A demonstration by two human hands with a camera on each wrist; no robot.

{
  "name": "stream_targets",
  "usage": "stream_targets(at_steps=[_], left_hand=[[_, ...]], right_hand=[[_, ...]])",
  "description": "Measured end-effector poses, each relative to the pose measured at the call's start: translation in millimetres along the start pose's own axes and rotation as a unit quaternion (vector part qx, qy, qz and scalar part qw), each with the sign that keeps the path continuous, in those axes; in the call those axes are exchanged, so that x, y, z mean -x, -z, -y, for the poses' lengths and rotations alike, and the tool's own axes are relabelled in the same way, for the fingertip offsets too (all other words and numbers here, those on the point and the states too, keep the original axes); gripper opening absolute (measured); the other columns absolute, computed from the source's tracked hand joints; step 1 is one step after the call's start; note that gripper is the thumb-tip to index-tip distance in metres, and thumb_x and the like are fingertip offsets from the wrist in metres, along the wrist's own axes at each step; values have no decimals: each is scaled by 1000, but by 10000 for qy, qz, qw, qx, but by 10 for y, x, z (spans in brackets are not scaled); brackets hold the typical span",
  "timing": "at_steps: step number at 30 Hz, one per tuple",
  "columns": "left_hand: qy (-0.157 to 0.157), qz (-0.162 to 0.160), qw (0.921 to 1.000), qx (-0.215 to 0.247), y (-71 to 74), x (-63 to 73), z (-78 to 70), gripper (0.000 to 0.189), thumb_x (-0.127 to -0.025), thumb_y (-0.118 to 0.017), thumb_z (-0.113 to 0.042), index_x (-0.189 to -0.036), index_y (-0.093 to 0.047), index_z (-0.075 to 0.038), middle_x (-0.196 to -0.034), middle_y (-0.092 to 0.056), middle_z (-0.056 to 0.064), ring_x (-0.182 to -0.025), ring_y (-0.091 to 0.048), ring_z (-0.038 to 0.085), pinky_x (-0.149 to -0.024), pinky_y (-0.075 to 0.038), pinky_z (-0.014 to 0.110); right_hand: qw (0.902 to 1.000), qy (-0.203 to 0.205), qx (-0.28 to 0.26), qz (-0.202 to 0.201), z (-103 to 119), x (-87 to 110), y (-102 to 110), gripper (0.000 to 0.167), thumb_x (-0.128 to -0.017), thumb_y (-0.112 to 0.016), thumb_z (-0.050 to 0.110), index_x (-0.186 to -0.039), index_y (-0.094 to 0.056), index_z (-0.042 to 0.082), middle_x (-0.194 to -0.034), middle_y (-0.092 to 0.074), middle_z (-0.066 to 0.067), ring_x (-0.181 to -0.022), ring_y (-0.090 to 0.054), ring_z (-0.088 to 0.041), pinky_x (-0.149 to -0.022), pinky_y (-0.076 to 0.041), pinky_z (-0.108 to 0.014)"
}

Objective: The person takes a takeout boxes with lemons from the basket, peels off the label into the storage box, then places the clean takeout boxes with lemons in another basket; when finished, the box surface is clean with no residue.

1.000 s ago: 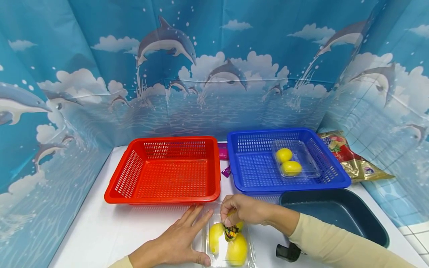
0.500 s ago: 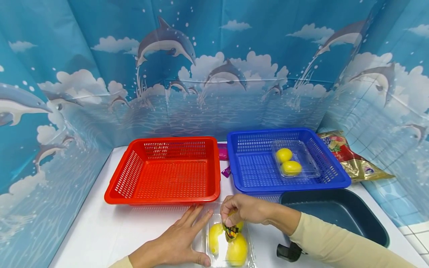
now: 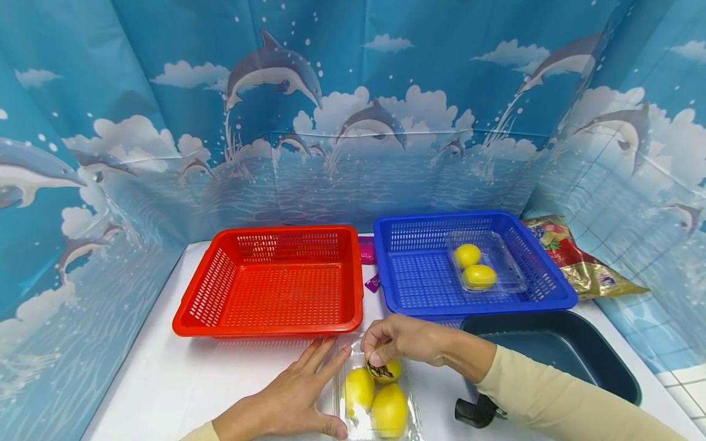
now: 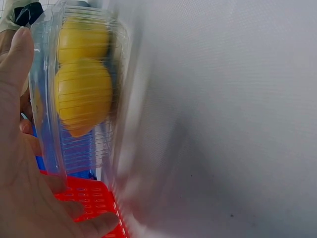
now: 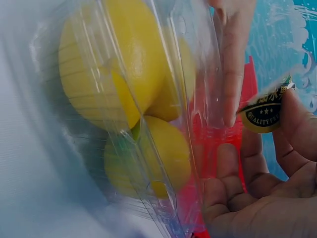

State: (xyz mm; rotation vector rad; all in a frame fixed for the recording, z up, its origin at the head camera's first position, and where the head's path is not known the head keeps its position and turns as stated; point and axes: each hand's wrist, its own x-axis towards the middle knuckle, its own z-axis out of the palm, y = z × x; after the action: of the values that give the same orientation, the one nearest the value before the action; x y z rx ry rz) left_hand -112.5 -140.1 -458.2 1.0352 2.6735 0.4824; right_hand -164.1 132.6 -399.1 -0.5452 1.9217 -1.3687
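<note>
Clamshell: a clear plastic clamshell (image 3: 379,398) with three yellow lemons (image 3: 389,409) sits on the white surface (image 3: 165,380), just in front of the red basket (image 3: 270,282).
Left hand: the left hand (image 3: 287,401) lies flat beside the clamshell, fingers straight, fingertips and thumb touching its left wall to steady it.
Right hand: the right hand (image 3: 399,343) hovers over the clamshell's far end, its fingers (image 5: 297,124) curled and pinching a small dark-and-gold sticker (image 5: 265,111).
Handling: thin, springy plastic, likely light itself but weighted by the fruit; it looks smooth and slippery and would probably buckle if squeezed mid-wall. The rim and corners look the firmest places to take hold, one hand each side.
Sticker: small and flimsy; a fingertip pinch at its edge seems all it needs.
Edges: the red basket's front rim stands close behind the clamshell; a blue basket (image 3: 419,288) to the red basket's right holds another clamshell of lemons, and a dark tub (image 3: 551,349) lies in front of that.
Open room: bare surface spreads in front of the red basket toward its left corner.
</note>
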Motion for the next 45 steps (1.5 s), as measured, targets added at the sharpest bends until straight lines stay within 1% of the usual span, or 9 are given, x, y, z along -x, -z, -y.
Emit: stream_targets(at_steps=[3,8,16,22,32,36,40,45], left_hand=[[7,22,10000,2,-4,-3,2,119,-75,-61,-85,-166,-7,-29,-171,-7,15,-155,-10,43,-115,-33,63],[5,21,10000,0,-5,-3,5,119,-75,-60,-85,-166,-7,-29,-171,-6,14,-156,-10,43,-115,-33,63],[-28,31,10000,13,5,-6,4,119,-75,-61,-84,-166,-6,-28,-171,-7,16,-155,-12,45,-115,-34,63],[-21,66,10000,60,20,-6,-1,120,-76,-62,-83,-166,-6,-28,-171,-7,15,-154,-12,46,-114,-34,64],[14,92,9999,100,11,-4,-3,119,-75,-62,-84,-166,-6,-29,-171,-7,15,-155,-11,45,-113,-34,65],[70,157,9998,110,19,-2,-10,120,-75,-61,-84,-166,-6,-29,-172,-6,14,-155,-10,44,-113,-34,65],[56,125,9999,97,17,1,-7,120,-75,-61,-85,-166,-6,-28,-171,-6,15,-155,-10,44,-113,-34,66],[41,130,9997,183,4,1,2,120,-75,-61,-84,-166,-6,-28,-171,-6,15,-155,-10,45,-113,-34,66]], right_hand=[[10000,-14,-38,33,4,3,3,7,-93,-70,3,-98,-68,-2,-90,-63,-3,-88,-57,-22,-80,-45,-35],[10000,-37,-61,-22,11,7,3,7,-93,-70,4,-98,-68,-1,-89,-64,-4,-87,-58,-22,-79,-46,-34],[9999,-72,-93,-43,20,7,10,7,-93,-71,5,-98,-69,1,-88,-63,-4,-85,-58,-22,-78,-45,-34],[9999,-79,-93,-50,23,9,18,8,-93,-71,5,-99,-69,1,-88,-63,-4,-85,-58,-22,-79,-46,-37],[9998,8,-188,-23,23,31,26,8,-93,-70,4,-100,-69,-1,-88,-64,-5,-84,-58,-22,-81,-47,-37],[9998,-1,-200,-67,55,62,61,10,-93,-70,5,-100,-69,-1,-87,-65,-5,-85,-59,-22,-82,-49,-38],[9997,44,-230,-87,80,102,109,12,-93,-71,6,-101,-68,-3,-88,-65,-6,-84,-60,-22,-82,-50,-38],[9997,129,-164,-106,107,170,181,16,-93,-71,7,-103,-68,-5,-88,-64,-6,-84,-58,-23,-80,-51,-35]])
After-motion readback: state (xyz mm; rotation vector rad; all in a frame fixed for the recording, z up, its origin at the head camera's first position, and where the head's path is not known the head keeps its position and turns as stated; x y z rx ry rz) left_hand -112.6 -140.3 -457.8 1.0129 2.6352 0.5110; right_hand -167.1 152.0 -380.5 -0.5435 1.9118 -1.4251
